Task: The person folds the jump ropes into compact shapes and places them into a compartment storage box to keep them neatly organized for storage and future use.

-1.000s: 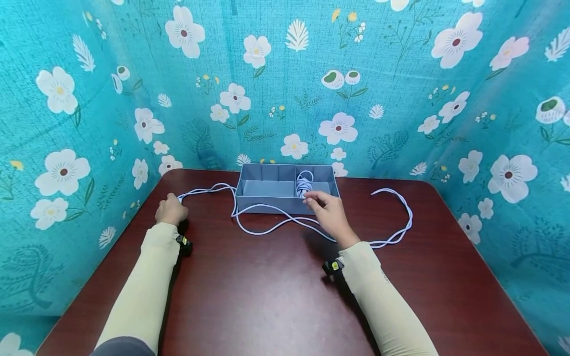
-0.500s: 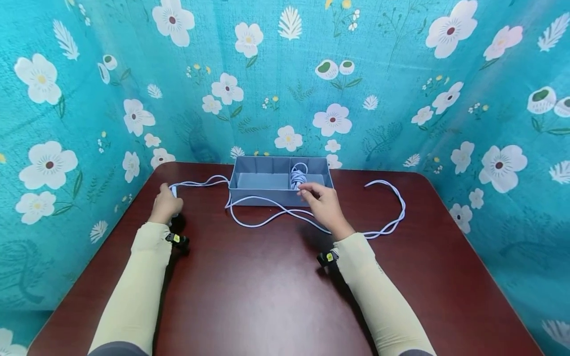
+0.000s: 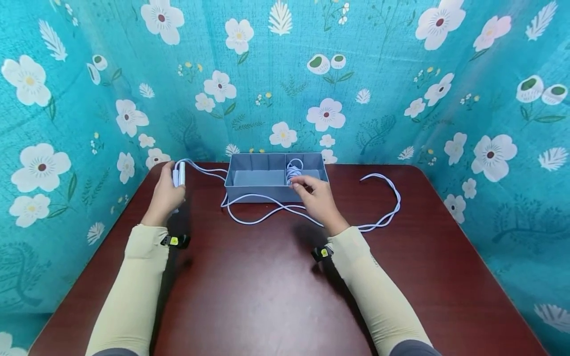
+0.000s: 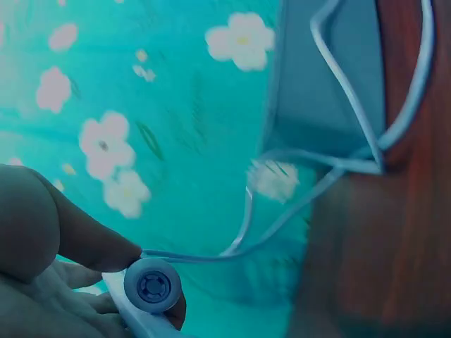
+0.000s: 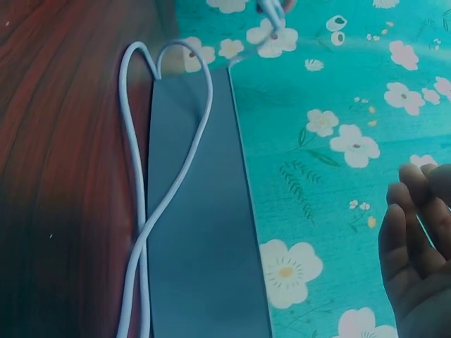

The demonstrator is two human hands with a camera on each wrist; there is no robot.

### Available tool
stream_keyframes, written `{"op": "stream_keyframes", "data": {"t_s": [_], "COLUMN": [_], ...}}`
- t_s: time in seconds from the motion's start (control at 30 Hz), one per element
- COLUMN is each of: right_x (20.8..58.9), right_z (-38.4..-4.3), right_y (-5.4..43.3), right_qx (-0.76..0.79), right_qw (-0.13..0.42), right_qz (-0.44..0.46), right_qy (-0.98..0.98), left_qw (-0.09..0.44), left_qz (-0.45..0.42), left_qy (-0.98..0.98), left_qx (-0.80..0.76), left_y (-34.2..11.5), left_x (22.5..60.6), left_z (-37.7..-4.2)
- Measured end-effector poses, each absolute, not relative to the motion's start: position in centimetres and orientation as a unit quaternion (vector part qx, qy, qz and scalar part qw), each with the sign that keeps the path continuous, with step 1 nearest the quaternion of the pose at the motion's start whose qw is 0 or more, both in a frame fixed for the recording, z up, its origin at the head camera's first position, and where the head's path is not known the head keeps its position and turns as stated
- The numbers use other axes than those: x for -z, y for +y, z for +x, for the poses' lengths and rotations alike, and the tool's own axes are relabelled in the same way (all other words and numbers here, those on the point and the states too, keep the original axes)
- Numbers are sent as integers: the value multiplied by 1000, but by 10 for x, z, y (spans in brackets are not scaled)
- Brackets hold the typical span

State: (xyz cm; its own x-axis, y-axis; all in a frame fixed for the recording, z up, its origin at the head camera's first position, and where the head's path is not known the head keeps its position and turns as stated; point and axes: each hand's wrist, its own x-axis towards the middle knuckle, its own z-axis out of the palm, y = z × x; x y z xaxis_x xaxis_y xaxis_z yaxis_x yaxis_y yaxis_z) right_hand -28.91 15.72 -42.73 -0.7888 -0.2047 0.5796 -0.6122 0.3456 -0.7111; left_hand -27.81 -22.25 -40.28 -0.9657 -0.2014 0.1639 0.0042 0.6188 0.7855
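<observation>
My left hand (image 3: 168,195) grips the pale handles (image 3: 179,174) of a jump rope above the left side of the table. In the left wrist view, the round end of one handle (image 4: 153,285) shows beside the thumb. From there the lavender rope (image 3: 256,222) runs past a grey-blue divided box (image 3: 254,193) and doubles back in a curve at the right. My right hand (image 3: 318,200), fingers loosely bent, hovers at the box's front wall. Nothing shows between its fingers in the right wrist view. A coiled lavender cord (image 3: 293,170) sits in the box's right compartment, overlapped by the fingertips in the head view.
The dark red wooden table (image 3: 267,287) has rounded back corners. A turquoise flowered curtain (image 3: 285,89) encloses its back and sides. The box stands near the back edge, its left compartment wider than the right.
My left hand has raised the jump rope handles from the table and tilted them up, lifting the nearby rope. My right hand stays near the box. The head view has shifted slightly.
</observation>
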Motion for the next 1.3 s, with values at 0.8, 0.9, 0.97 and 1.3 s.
{"op": "stream_keyframes", "data": {"t_s": [0.8,0.9,0.97,1.3], "right_x": [390,399,403,401], "right_z": [-255,-262,-263,-259], "right_y": [116,114,114,115], "right_qx": [-518,-500,-486,-427], "right_qw": [153,172,199,226], "right_qz": [370,405,429,461], "right_qy": [-755,-746,-735,-744], "left_qw": [11,-40,-71,-86], "left_qz": [-345,-379,-385,-360], "left_qy": [-869,-858,-851,-852], "left_qx": [355,345,350,370], "left_y": [-140,-133,-129,-122], "left_x": [343,343,344,362], "left_z": [-199,-196,-196,-208]}}
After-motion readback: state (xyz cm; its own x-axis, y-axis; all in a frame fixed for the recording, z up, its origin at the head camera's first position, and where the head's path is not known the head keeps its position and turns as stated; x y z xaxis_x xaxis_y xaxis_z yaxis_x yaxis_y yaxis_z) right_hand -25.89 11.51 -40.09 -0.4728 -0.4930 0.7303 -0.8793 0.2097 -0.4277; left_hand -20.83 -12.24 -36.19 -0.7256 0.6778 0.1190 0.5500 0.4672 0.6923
